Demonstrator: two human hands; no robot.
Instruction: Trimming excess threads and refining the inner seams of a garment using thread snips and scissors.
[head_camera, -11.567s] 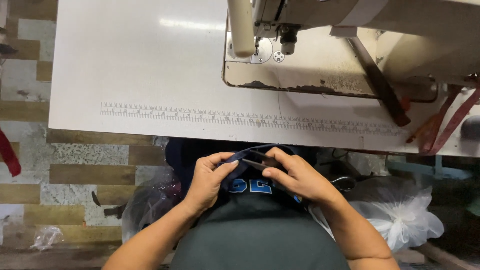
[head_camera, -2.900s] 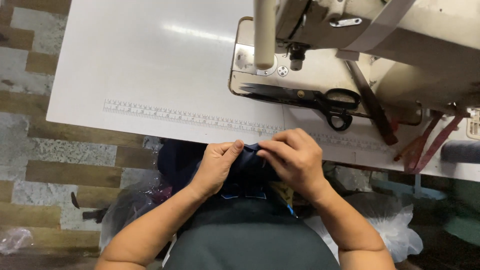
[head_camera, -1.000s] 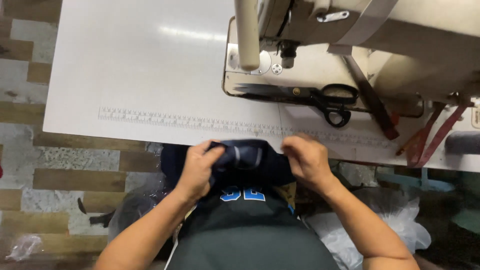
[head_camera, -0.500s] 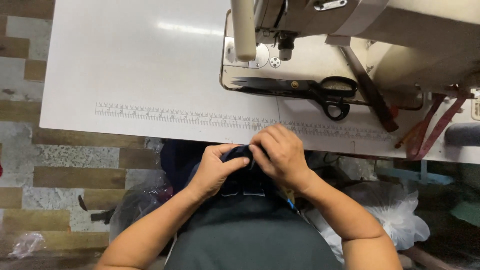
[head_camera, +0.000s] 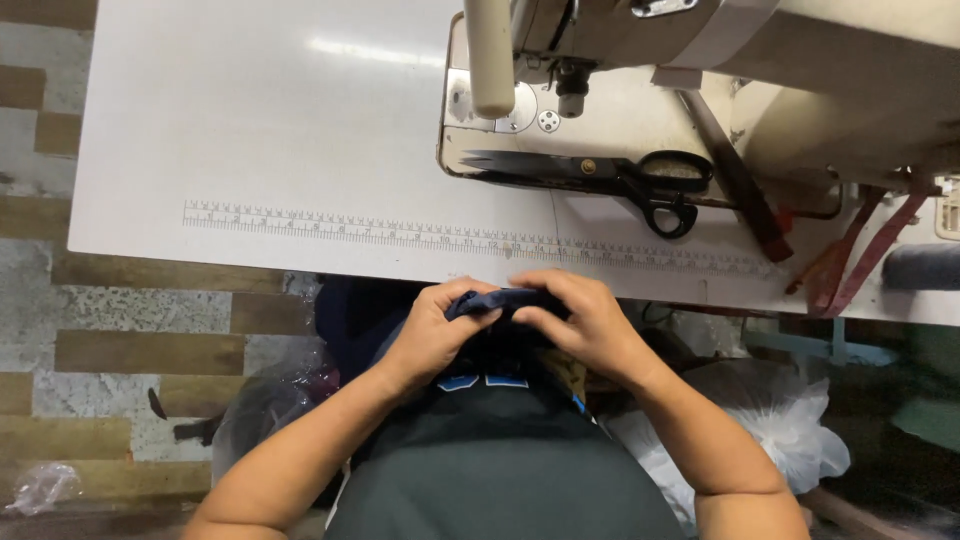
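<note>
My left hand and right hand meet just below the near edge of the white sewing table, fingers curled tight and pinching a small folded piece of dark navy fabric between them. Black-handled steel scissors lie at one o'clock, on the cream sewing machine bed. A printed ruler strip runs at twelve o'clock.

A white worktop carries a sewing machine, black scissors and a printed ruler strip along its front edge.
</note>
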